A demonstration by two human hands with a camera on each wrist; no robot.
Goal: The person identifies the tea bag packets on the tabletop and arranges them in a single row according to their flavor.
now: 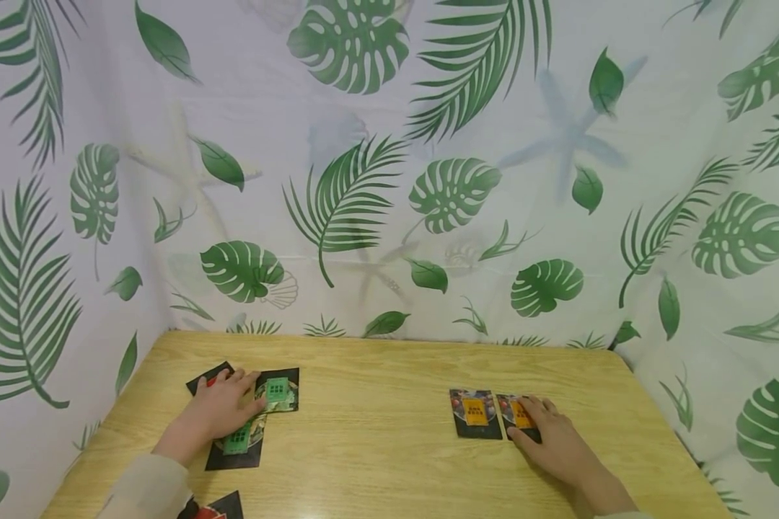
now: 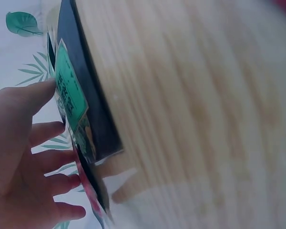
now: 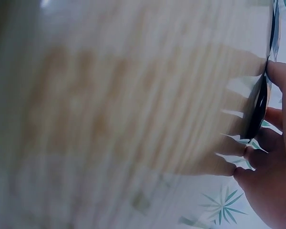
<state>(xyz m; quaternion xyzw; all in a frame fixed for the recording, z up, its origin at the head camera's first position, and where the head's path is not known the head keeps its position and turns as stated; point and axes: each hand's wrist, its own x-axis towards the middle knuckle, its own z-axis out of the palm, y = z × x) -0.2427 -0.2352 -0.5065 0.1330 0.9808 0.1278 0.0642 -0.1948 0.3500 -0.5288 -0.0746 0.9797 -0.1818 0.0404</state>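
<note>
On the left of the table in the head view, my left hand (image 1: 221,407) lies spread over black packets. Its fingers reach a red-labelled packet (image 1: 201,380), mostly hidden beneath. The thumb touches the near edge of a green-labelled packet (image 1: 278,390). Below the palm, another green-labelled packet (image 1: 236,454) is partly covered. At right, my right hand (image 1: 552,436) rests on an orange-labelled packet (image 1: 508,407), thumb at its lower edge and fingers across its upper right. Beside that packet lies a matching orange-labelled packet (image 1: 476,414). The right wrist view shows the touched packet (image 3: 261,107) edge-on.
Another packet with red on it (image 1: 230,506) shows partly at the bottom edge, near the left sleeve (image 1: 149,486). Bare wood-grain tabletop (image 1: 363,432) lies between the two groups. Leaf-patterned cloth (image 1: 376,303) encloses the table at the back and sides.
</note>
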